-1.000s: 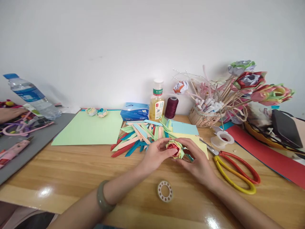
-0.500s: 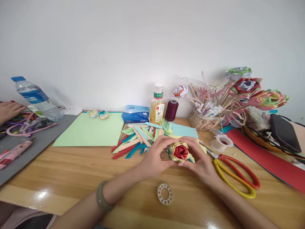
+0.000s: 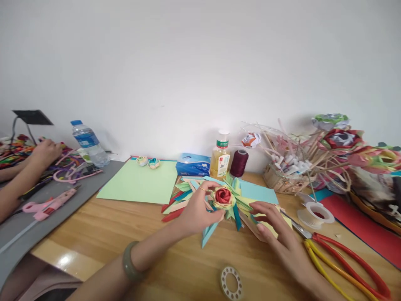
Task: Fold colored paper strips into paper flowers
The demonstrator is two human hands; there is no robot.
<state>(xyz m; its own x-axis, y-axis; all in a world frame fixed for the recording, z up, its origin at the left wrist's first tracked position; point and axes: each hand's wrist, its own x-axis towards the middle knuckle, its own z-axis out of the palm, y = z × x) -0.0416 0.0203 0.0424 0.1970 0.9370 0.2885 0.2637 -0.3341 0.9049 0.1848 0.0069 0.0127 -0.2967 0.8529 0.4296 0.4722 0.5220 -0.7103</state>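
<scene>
Left hand (image 3: 198, 214) has a paper rose (image 3: 224, 196), pinched at its left and lower rim between thumb and fingers. Rose: red centre, pale yellow-green outer petals, roughly round from here. Bloom faces up and back toward the person; centre axis tilts the same way, underside hidden. Paper strips (image 3: 237, 217) fan out around and below it; can't tell from where I stand if any are attached.

Right hand (image 3: 282, 242) is just right of the rose, clear of it, fingers spread and slightly bent, palm inward, over the strips and pale yellow paper. Teal shows by its fingertips; can't tell if that's pinched.

Scissors (image 3: 318, 237) just right of the right hand, blades pointing away and left. White spool (image 3: 313, 215) beyond them. Tape roll (image 3: 239, 284) between the forearms, nearer the person. Drink bottle (image 3: 220, 154) and burgundy thread cone (image 3: 239, 164) upright beyond both hands.
</scene>
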